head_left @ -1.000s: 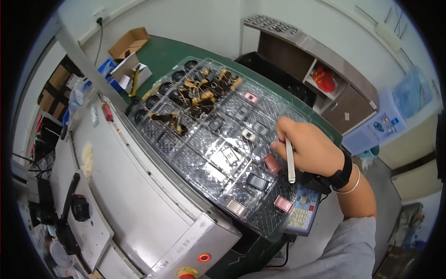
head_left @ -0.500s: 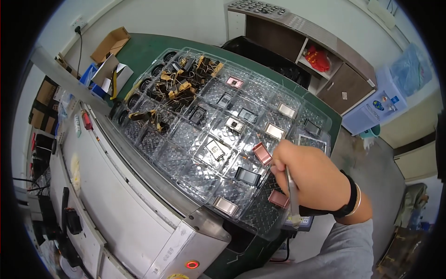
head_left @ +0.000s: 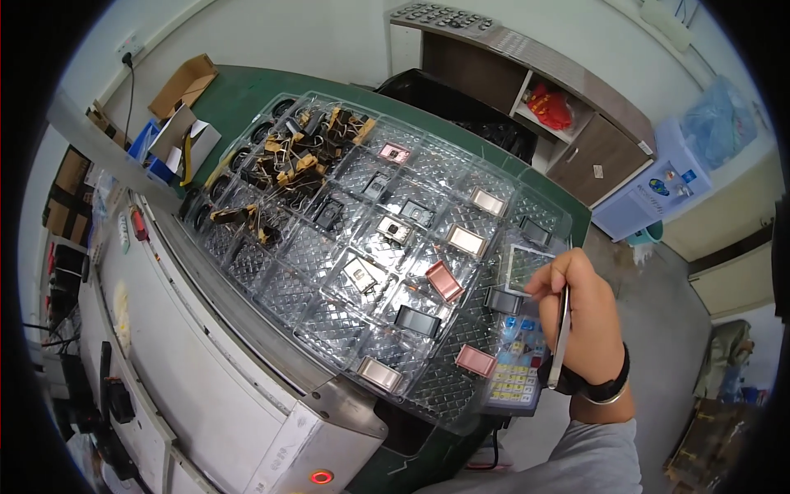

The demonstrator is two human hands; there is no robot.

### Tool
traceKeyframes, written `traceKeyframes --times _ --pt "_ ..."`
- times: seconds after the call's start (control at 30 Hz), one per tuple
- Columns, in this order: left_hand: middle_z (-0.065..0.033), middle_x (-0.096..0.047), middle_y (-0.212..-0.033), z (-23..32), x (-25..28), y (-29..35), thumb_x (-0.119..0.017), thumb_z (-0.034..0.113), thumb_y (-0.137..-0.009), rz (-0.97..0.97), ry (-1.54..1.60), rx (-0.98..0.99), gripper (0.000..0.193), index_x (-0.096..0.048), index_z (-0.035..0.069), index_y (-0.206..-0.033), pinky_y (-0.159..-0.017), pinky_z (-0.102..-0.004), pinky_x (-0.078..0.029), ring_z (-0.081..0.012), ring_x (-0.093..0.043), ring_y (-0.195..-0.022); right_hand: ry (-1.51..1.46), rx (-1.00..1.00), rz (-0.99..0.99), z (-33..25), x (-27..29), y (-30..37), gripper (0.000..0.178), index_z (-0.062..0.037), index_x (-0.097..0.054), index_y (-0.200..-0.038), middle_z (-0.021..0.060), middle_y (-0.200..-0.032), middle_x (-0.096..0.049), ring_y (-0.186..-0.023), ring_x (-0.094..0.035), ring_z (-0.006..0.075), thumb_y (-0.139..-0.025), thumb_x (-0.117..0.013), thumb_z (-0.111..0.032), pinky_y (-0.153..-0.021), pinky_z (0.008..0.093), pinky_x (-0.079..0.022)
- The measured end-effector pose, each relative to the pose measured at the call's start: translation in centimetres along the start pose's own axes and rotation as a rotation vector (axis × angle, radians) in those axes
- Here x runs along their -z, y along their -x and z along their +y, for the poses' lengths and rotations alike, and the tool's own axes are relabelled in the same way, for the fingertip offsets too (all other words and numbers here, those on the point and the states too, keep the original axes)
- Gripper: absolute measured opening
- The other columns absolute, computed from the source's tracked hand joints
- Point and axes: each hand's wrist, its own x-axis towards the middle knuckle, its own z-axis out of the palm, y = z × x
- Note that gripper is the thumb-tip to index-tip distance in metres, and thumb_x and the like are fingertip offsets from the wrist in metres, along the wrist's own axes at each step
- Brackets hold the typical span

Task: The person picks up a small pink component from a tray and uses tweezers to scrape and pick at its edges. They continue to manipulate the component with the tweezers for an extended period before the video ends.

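Here our right hand (head_left: 580, 317) grips a thin tool (head_left: 561, 333), its long axis running down toward our wrist, over the tray's (head_left: 329, 325) right edge; a dark part (head_left: 503, 300) lies just left. Left hand out of view.

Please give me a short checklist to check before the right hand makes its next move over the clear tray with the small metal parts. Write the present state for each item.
1. Right hand is over the near right corner of the clear plastic tray: ok.
2. Thin metal tool is gripped in that hand: ok.
3. Tool tip is visible: not ok, the fingers hide it.
4. A part is picked up by the tool: cannot tell.
5. Pink part lies inside its own pocket: ok.
6. Keypad under the tray edge is free of the hand: cannot tell.
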Motion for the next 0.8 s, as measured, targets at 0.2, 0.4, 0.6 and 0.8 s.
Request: traceKeyframes --times 0.2,0.4,0.6,0.8 --pt "-0.0216 -0.014 -0.155 0.1 0.0 -0.1 -0.056 0.026 -0.091 -0.017 0.022 0.005 0.076 -0.015 -0.003 -0.148 -0.115 -0.0453 -0.008 -0.0341 -0.013 -0.144 0.007 0.008 -0.053 0.6 -0.1 0.2 0.019 -0.0044 -0.040 -0.085 0.0107 -0.081 -0.062 -0.070 -0.060 0.0207 -0.078 -0.053 0.007 -0.066 0.0276 -0.047" --pt "-0.0223 -0.016 -0.154 0.1 0.1 -0.1 -0.058 0.028 -0.089 -0.016 -0.024 0.061 0.078 -0.016 -0.001 -0.148 -0.115 -0.0451 -0.010 -0.0343 -0.015 -0.142 0.063 0.456 -0.348 -0.9 -1.6 -5.6 0.021 -0.0052 -0.048 -0.081 0.0079 -0.081 -0.058 -0.078 -0.055 0.0294 -0.072 -0.066 0.000 -0.069 0.0367 -0.045" --pt "-0.0227 -0.020 -0.152 -0.8 -0.2 0.7 -0.059 0.025 -0.088 0.022 -0.032 -0.036 0.077 -0.018 -0.005 -0.146 -0.114 -0.0450 -0.014 -0.0349 -0.022 -0.140 0.136 0.632 -0.456 0.7 -4.6 -8.1 0.022 -0.0069 -0.050 -0.080 0.0086 -0.078 -0.056 -0.081 -0.052 0.0297 -0.070 -0.070 -0.007 -0.070 0.0388 -0.043" --pt "-0.0236 -0.030 -0.147 0.3 -1.9 1.3 -0.062 0.019 -0.085 0.202 0.091 0.002 0.070 -0.029 -0.006 -0.141 -0.113 -0.0471 -0.016 -0.0366 -0.024 -0.139 -0.019 0.544 -0.371 -4.4 -0.9 -5.6 0.025 -0.0081 -0.046 -0.079 0.0066 -0.078 -0.061 -0.073 -0.055 0.0304 -0.074 -0.071 -0.006 -0.066 0.0385 -0.043"
